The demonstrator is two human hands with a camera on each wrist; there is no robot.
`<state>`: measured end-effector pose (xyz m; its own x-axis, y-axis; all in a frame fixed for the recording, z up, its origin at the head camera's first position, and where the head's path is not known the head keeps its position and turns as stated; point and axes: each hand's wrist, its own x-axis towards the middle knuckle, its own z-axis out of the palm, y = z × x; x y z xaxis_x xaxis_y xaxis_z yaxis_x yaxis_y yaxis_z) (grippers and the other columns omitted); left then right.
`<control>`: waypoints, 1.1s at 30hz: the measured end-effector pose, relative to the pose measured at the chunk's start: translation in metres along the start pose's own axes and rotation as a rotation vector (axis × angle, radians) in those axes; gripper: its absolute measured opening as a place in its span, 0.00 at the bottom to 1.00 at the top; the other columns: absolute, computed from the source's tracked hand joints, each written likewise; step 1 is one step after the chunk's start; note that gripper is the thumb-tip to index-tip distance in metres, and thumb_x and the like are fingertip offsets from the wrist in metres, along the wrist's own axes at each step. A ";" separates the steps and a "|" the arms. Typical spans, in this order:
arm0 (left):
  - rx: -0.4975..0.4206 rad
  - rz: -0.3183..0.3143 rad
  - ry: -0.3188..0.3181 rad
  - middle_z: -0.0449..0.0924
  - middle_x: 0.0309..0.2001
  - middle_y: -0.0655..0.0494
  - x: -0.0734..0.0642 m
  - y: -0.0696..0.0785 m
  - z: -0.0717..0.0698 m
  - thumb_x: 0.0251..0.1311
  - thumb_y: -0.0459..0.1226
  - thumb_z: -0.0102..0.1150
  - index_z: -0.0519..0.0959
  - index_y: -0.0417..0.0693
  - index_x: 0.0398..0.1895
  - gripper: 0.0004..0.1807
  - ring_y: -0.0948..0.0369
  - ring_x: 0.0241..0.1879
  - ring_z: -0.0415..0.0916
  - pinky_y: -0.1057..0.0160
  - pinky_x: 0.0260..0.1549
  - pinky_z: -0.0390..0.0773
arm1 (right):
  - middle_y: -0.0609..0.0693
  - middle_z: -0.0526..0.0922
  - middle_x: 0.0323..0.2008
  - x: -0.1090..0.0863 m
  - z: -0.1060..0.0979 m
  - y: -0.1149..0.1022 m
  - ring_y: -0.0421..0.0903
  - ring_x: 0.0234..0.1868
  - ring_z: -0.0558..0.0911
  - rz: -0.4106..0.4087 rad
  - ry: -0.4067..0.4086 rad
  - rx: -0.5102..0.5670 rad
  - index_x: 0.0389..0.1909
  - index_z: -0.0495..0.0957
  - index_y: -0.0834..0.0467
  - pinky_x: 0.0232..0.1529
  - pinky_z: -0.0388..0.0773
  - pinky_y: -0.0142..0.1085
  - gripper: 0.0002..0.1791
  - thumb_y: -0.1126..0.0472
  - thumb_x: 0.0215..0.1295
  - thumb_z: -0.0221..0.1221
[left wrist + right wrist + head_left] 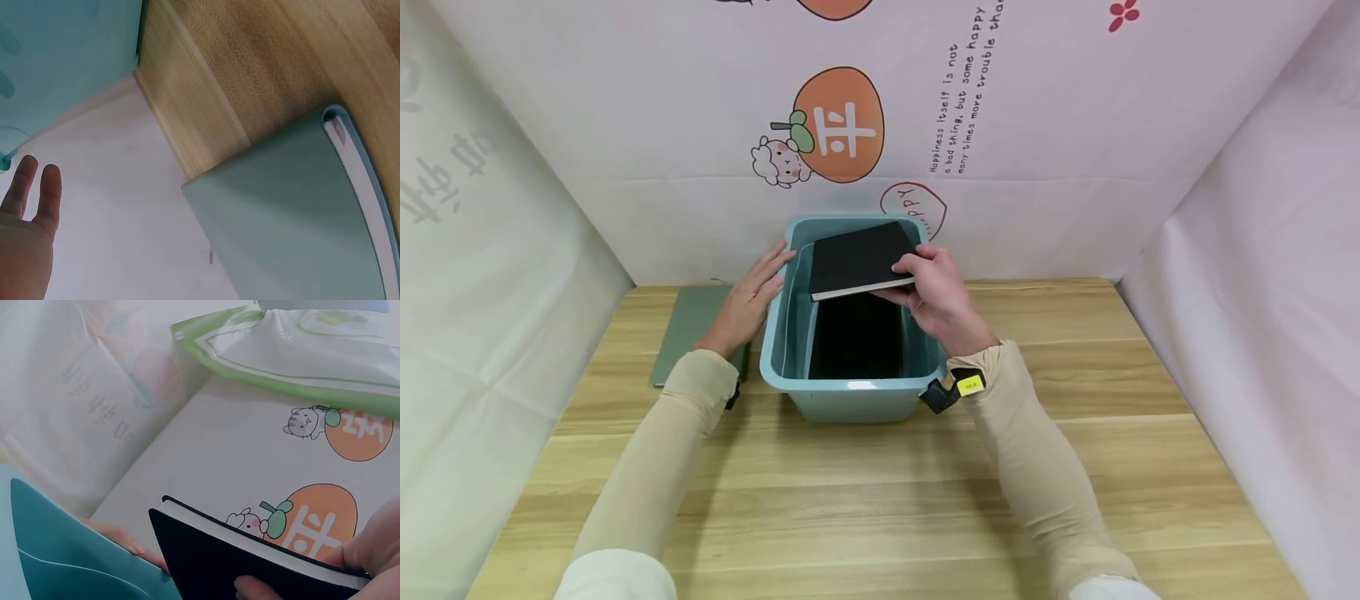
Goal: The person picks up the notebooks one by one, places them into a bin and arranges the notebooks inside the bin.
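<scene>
A black hardcover notebook [859, 260] is tilted over the far part of a light blue plastic bin [850, 405]. My right hand [936, 293] grips its right edge, thumb on the cover and fingers beneath. In the right wrist view the black notebook [219, 556] shows its white page edges. My left hand [748, 298] rests against the bin's left rim with fingers extended; in the left wrist view two fingers of this hand [28, 237] show straight. Inside the bin lies another dark, flat item [859, 337], partly covered by the notebook.
A green notebook [688, 329] lies on the wooden table [865, 500] left of the bin, partly behind my left forearm. White printed sheeting [1037, 125] hangs behind the bin and along both sides of the table.
</scene>
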<state>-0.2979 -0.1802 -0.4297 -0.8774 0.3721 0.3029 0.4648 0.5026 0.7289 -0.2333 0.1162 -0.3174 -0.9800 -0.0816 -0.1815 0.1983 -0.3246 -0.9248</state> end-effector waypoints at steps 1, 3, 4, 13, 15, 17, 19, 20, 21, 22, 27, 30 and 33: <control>0.000 -0.001 0.001 0.42 0.82 0.76 0.000 0.000 0.000 0.81 0.56 0.34 0.58 0.67 0.80 0.28 0.65 0.83 0.40 0.38 0.79 0.48 | 0.60 0.72 0.63 0.001 0.000 0.000 0.56 0.59 0.82 0.005 0.005 0.004 0.69 0.61 0.68 0.58 0.80 0.53 0.25 0.73 0.72 0.46; 0.003 -0.003 -0.001 0.42 0.82 0.77 0.000 -0.001 0.000 0.81 0.56 0.34 0.58 0.68 0.80 0.28 0.65 0.83 0.40 0.38 0.79 0.48 | 0.60 0.71 0.64 0.002 0.001 0.000 0.57 0.60 0.82 0.012 0.011 0.010 0.70 0.60 0.67 0.58 0.80 0.53 0.25 0.73 0.73 0.46; 0.004 -0.001 0.000 0.42 0.82 0.77 0.000 -0.001 0.000 0.81 0.55 0.33 0.58 0.68 0.80 0.28 0.65 0.83 0.40 0.38 0.78 0.48 | 0.61 0.71 0.65 0.002 0.002 0.000 0.57 0.60 0.81 0.014 0.014 0.010 0.70 0.60 0.67 0.58 0.80 0.53 0.25 0.73 0.73 0.46; 0.006 0.000 0.005 0.42 0.83 0.75 0.001 0.000 0.000 0.81 0.55 0.34 0.59 0.66 0.80 0.28 0.64 0.83 0.40 0.38 0.79 0.48 | 0.64 0.69 0.68 0.005 0.008 0.004 0.59 0.63 0.80 0.010 -0.001 0.009 0.72 0.57 0.67 0.58 0.80 0.54 0.28 0.73 0.73 0.46; 0.005 0.001 0.002 0.42 0.83 0.74 0.001 0.000 0.000 0.81 0.55 0.34 0.58 0.68 0.80 0.28 0.64 0.83 0.40 0.38 0.79 0.48 | 0.64 0.68 0.68 0.006 0.009 0.006 0.59 0.63 0.80 0.016 -0.006 0.004 0.73 0.55 0.67 0.58 0.80 0.54 0.28 0.73 0.73 0.46; 0.005 0.003 -0.001 0.42 0.83 0.73 0.001 -0.001 0.001 0.81 0.55 0.34 0.58 0.68 0.80 0.28 0.64 0.83 0.40 0.39 0.79 0.48 | 0.64 0.68 0.69 0.005 0.009 0.007 0.59 0.64 0.79 0.029 -0.011 -0.005 0.74 0.53 0.65 0.58 0.80 0.54 0.29 0.73 0.74 0.46; 0.005 0.004 -0.002 0.42 0.83 0.73 0.001 -0.001 0.001 0.81 0.55 0.34 0.58 0.67 0.80 0.28 0.64 0.83 0.40 0.39 0.79 0.48 | 0.64 0.68 0.69 0.006 0.009 0.009 0.59 0.64 0.79 0.041 -0.017 -0.013 0.74 0.52 0.64 0.58 0.79 0.54 0.29 0.72 0.75 0.46; 0.005 0.005 0.000 0.43 0.83 0.72 0.001 -0.001 0.001 0.81 0.54 0.34 0.59 0.66 0.80 0.28 0.64 0.83 0.40 0.39 0.79 0.48 | 0.63 0.68 0.69 0.006 0.010 0.009 0.59 0.64 0.79 0.045 -0.020 -0.015 0.74 0.52 0.63 0.59 0.79 0.54 0.29 0.72 0.75 0.46; 0.005 0.006 0.001 0.43 0.83 0.72 0.001 0.000 0.001 0.81 0.54 0.34 0.59 0.66 0.80 0.28 0.64 0.83 0.40 0.39 0.79 0.48 | 0.63 0.67 0.69 0.007 0.010 0.010 0.59 0.64 0.79 0.048 -0.022 -0.017 0.74 0.52 0.63 0.59 0.79 0.54 0.29 0.71 0.75 0.46; 0.006 0.006 0.002 0.43 0.83 0.72 0.001 0.000 0.001 0.81 0.54 0.34 0.59 0.66 0.80 0.28 0.64 0.83 0.40 0.39 0.79 0.48 | 0.63 0.67 0.69 0.007 0.010 0.011 0.58 0.64 0.79 0.050 -0.023 -0.018 0.74 0.52 0.63 0.59 0.79 0.55 0.29 0.71 0.76 0.47; 0.010 0.000 -0.005 0.42 0.83 0.74 0.001 0.001 0.001 0.81 0.55 0.33 0.58 0.69 0.80 0.28 0.64 0.83 0.40 0.38 0.79 0.48 | 0.64 0.65 0.70 0.008 0.010 0.014 0.58 0.65 0.77 0.072 -0.039 -0.017 0.72 0.54 0.63 0.61 0.79 0.55 0.26 0.68 0.78 0.47; 0.005 -0.003 -0.008 0.42 0.83 0.76 0.001 0.000 0.001 0.81 0.55 0.34 0.57 0.69 0.80 0.28 0.64 0.83 0.39 0.37 0.78 0.47 | 0.65 0.63 0.71 0.009 0.009 0.016 0.58 0.68 0.75 0.104 -0.055 -0.019 0.75 0.51 0.62 0.63 0.78 0.55 0.28 0.69 0.78 0.46; 0.002 -0.008 0.000 0.42 0.82 0.78 0.000 0.000 0.001 0.81 0.55 0.33 0.58 0.70 0.80 0.28 0.65 0.83 0.40 0.38 0.78 0.48 | 0.65 0.59 0.73 0.010 0.009 0.017 0.58 0.71 0.73 0.131 -0.072 -0.018 0.81 0.42 0.58 0.65 0.76 0.55 0.37 0.70 0.78 0.46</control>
<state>-0.2980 -0.1798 -0.4301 -0.8810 0.3684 0.2969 0.4581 0.5072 0.7300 -0.2395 0.1016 -0.3325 -0.9419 -0.1897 -0.2773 0.3235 -0.2901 -0.9007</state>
